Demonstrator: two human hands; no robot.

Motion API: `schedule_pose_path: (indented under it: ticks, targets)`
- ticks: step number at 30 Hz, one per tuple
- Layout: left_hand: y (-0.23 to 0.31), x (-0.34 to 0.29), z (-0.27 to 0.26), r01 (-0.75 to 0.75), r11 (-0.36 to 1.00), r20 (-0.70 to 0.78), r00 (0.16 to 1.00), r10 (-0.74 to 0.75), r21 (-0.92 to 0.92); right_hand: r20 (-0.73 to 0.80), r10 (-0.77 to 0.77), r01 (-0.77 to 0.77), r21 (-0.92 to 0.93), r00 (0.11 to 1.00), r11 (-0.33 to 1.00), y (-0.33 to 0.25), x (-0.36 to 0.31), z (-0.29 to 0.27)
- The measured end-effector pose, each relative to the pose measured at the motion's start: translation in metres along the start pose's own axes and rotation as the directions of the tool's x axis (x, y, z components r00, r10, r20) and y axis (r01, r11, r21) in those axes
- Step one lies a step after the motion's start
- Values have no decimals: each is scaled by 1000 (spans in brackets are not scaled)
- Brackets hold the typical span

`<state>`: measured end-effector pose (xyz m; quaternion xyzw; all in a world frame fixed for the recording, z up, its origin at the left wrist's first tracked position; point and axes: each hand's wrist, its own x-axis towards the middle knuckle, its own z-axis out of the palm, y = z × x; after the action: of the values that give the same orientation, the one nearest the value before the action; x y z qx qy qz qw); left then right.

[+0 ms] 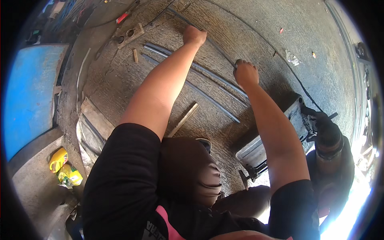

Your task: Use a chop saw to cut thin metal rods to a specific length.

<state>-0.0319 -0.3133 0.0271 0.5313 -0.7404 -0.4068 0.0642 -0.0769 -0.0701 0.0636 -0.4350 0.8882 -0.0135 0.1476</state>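
Observation:
Out over the rough concrete floor, both my arms reach forward to a long, thin metal rod [217,48]. My left hand [195,36] is closed around it toward the far end, and my right hand [246,74] grips its nearer end. The rod slants from far left to near right. Below it, several grey metal rods [216,99] lie roughly parallel on the floor. The fingers of my left hand are partly hidden by its back.
A machine with a metal base [252,154], like a cut-off saw, stands right of my knee. A wooden strip [183,120] lies nearer me. Far left are a holed block [131,36] and a blue panel [32,96]. A black cable [294,74] curves across the right side.

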Motion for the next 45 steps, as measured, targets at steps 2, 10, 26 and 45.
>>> schedule_pose_path:
  ticks: [2,10,26,45]
  targets:
    - [3,1,2,-72,983,7,997,72,167,38,38,-38,-1,999,999,-2,3,6]
    - [8,0,4,-110,950,19,994,109,291,70,113,-113,6,991,994,-1,2,12]
    - [9,-8,-8,-52,943,134,991,8,328,-2,125,-125,12,992,992,-1,-25,7]
    - [-67,-48,-81,-811,234,581,556,594,537,14,-40,38,72,999,997,-27,-35,33]
